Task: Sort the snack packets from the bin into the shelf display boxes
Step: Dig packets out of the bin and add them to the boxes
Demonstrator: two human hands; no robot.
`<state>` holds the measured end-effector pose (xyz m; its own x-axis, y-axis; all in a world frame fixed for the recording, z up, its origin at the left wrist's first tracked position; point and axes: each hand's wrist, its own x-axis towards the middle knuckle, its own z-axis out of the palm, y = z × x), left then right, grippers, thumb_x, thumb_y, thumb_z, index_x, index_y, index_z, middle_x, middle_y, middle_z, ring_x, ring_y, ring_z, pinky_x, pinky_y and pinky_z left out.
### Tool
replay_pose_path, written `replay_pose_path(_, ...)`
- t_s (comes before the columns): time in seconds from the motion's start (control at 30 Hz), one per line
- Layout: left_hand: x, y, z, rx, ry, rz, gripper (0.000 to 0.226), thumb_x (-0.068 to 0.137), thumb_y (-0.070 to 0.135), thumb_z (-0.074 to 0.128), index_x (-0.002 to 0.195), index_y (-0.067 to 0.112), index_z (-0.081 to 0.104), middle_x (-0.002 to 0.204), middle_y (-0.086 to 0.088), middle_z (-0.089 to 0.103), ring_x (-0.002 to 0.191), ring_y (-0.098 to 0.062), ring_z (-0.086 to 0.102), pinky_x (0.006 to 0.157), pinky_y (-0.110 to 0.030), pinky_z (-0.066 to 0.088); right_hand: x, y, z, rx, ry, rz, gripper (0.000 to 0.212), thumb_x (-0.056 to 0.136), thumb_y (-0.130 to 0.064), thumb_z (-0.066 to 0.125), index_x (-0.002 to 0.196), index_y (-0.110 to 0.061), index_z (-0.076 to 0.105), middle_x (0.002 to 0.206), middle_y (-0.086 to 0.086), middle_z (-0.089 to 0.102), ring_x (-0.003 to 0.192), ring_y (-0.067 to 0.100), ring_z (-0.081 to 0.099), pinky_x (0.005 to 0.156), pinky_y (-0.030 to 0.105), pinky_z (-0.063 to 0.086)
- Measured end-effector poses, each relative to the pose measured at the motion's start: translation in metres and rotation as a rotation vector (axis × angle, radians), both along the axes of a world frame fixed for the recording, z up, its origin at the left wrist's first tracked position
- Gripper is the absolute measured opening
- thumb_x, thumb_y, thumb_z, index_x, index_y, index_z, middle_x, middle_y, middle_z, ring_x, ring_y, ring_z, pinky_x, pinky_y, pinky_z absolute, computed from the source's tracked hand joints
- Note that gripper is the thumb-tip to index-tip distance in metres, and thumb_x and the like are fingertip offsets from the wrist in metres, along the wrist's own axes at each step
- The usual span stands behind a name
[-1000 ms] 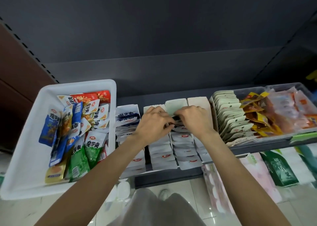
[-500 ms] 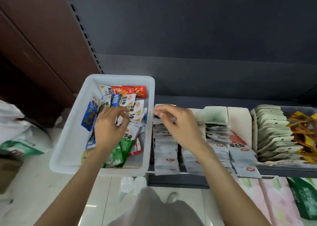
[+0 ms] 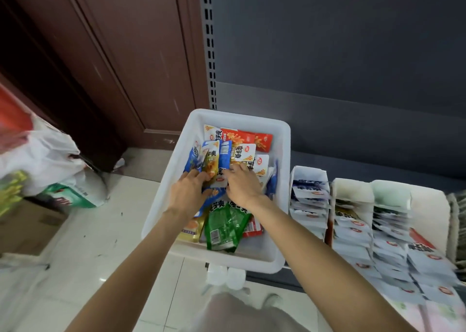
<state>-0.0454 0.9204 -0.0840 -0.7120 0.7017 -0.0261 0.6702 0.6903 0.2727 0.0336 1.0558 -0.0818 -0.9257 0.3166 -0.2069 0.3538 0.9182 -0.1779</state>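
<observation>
Both hands are reaching into the white bin [image 3: 282, 140] among the loose snack packets [image 3: 228, 227]. The left hand [image 3: 187, 193] is lying with fingers curled against a yellow packet [image 3: 211, 166], the right hand [image 3: 243, 188] with fingers bent onto a blue packet [image 3: 224, 155]; whether either is gripping, I cannot tell. The display boxes [image 3: 309, 174] are standing just right of the bin, stacked with white packets

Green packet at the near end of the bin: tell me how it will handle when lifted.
The green packet shows crinkles and glossy highlights, so it is probably floppy and somewhat slippery. It looks thin and flat, so likely light. It lies atop other packets, so neighbours may shift.
</observation>
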Motion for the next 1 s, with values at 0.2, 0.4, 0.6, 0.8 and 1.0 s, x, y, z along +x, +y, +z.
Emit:
replay_pose_path(0.2, -0.005, 0.000, -0.005, -0.005, 0.035, -0.060, 0.029, 0.089, 0.031, 0.059, 0.118, 0.024, 0.059, 0.116, 0.001, 0.058, 0.107, -0.020, 0.055, 0.085, -0.033, 0.049, -0.009, 0.008, -0.006, 0.138, 0.163, 0.069, 0.031, 0.092, -0.022, 0.058, 0.122, -0.027, 0.063, 0.119, 0.002, 0.056, 0.113, 0.020, 0.045, 0.099, 0.033, 0.036)
replay_pose_path(0.4, -0.003, -0.006, 0.006, 0.341, -0.073, -0.043, 0.035, 0.086, 0.037, 0.065, 0.116, 0.020, 0.063, 0.109, 0.000, 0.063, 0.100, -0.020, 0.060, 0.079, -0.031, 0.049, 0.002, 0.014, 0.018, 0.109, 0.481, 0.186, 0.011, 0.090, -0.013, 0.061, 0.099, -0.008, 0.066, 0.095, 0.004, 0.064, 0.089, 0.020, 0.058, 0.080, 0.031, 0.045)
replay_pose_path(0.6, 0.021, 0.008, 0.065, 0.949, -1.085, 0.244, 0.037, 0.094, 0.044, 0.048, 0.122, 0.023, 0.058, 0.115, 0.007, 0.067, 0.106, -0.008, 0.062, 0.084, -0.016, 0.050, 0.045, 0.030, 0.081, -0.489, 0.781, -0.488, 0.010, 0.098, -0.015, 0.048, 0.090, -0.013, 0.053, 0.071, 0.002, 0.062, 0.055, 0.018, 0.053, 0.050, 0.029, 0.041)
replay_pose_path(0.8, 0.046, 0.025, 0.083, 0.718, -1.139, -0.040, 0.021, 0.084, 0.018, 0.068, 0.105, 0.023, 0.066, 0.104, -0.001, 0.071, 0.096, -0.015, 0.067, 0.082, -0.035, 0.053, 0.084, 0.033, 0.101, -1.044, 0.850, -0.741, 0.011, 0.095, -0.004, 0.051, 0.088, -0.012, 0.053, 0.080, 0.010, 0.063, 0.057, 0.013, 0.059, 0.046, 0.021, 0.049)
replay_pose_path(1.0, 0.066, 0.067, 0.097, 0.593, -0.599, -0.305, 0.031, 0.082, 0.013, 0.072, 0.109, 0.027, 0.067, 0.094, 0.010, 0.071, 0.083, -0.005, 0.066, 0.079, -0.032, 0.054, 0.137, 0.065, 0.127, -0.809, 0.795, -0.601, 0.021, 0.082, -0.004, 0.070, 0.096, -0.017, 0.061, 0.084, 0.001, 0.066, 0.063, 0.007, 0.061, 0.046, 0.022, 0.050)
